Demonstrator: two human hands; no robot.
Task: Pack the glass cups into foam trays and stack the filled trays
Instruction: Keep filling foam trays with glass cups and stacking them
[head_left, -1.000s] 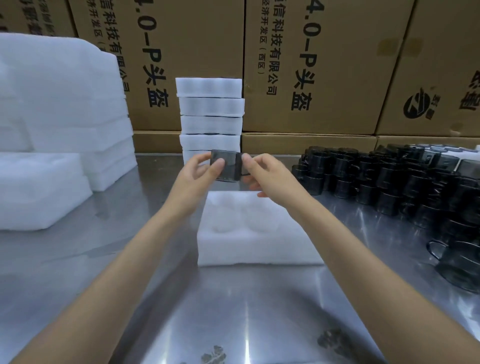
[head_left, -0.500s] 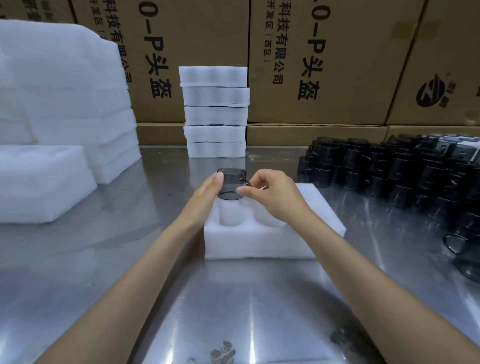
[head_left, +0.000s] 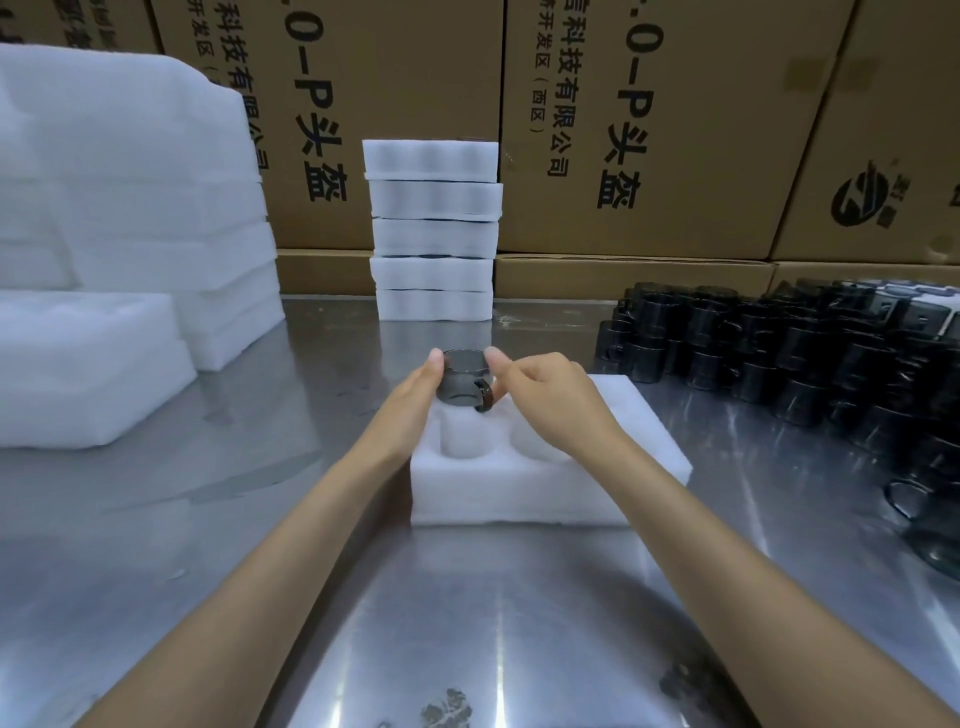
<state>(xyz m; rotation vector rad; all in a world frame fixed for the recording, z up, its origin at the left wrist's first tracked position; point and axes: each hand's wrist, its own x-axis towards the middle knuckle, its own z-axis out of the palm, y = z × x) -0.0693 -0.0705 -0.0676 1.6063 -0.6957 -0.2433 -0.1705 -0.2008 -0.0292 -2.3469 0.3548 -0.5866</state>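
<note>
At frame centre, the left hand (head_left: 415, 395) and right hand (head_left: 545, 400) hold a smoky glass cup (head_left: 462, 382) upright between them, fingers closed against its sides, just above the far-left pocket of a white foam tray (head_left: 519, 493). Stacked trays (head_left: 434, 231) stand behind; dark cups (head_left: 805, 364) crowd the right.

Printed cardboard boxes (head_left: 649, 130) stand behind the steel table (head_left: 493, 623).

foam tray (head_left: 519, 493) centre of table (head_left: 260, 519), stacked trays (head_left: 434, 234) behind, cups (head_left: 805, 358) right, boxes (head_left: 649, 130) at back
</note>
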